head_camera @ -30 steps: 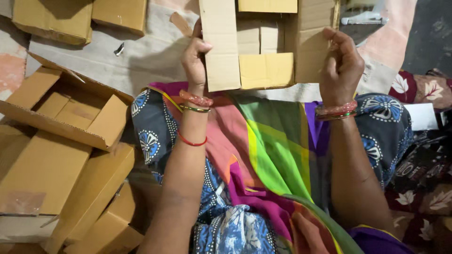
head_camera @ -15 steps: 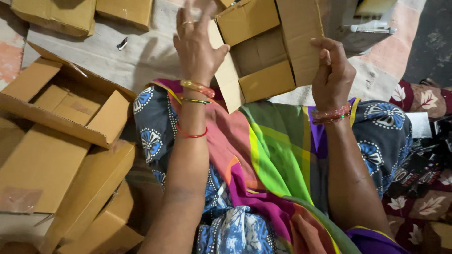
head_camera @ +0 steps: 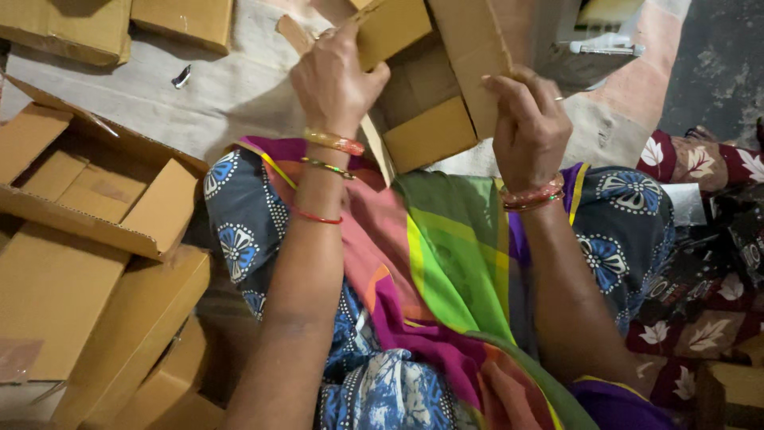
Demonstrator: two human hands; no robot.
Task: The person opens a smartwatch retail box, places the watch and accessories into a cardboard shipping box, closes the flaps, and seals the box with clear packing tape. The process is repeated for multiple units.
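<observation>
Head view, looking down over lap. Open cardboard box (head_camera: 434, 87) at upper centre of frame, held tilted above the knees, mouth turned toward the camera, inner flaps visible. Left hand (head_camera: 334, 80) at upper centre-left, closed over the box's left flap, fingers curled across the top edge, thumb on the near face. Right hand (head_camera: 529, 123) at upper centre-right, gripping the box's right wall, fingers wrapped over its edge. Bangles (head_camera: 334, 143) on left wrist, a thin red thread lower on the forearm; pinkish bangles on right wrist too. Multicoloured cloth (head_camera: 446, 271) in green, pink and purple draped over lap, filling lower centre; blue floral-print fabric to either side. Second open cardboard box (head_camera: 95, 187) at left of frame, flaps spread, resting on a stack of flat cartons (head_camera: 72, 310) at lower left. Two more closed cartons (head_camera: 119, 24) along the upper left edge. Small dark object (head_camera: 181, 76) on the pale floor covering at upper left, too small to identify. Floral maroon cloth (head_camera: 700, 167) at right edge.
</observation>
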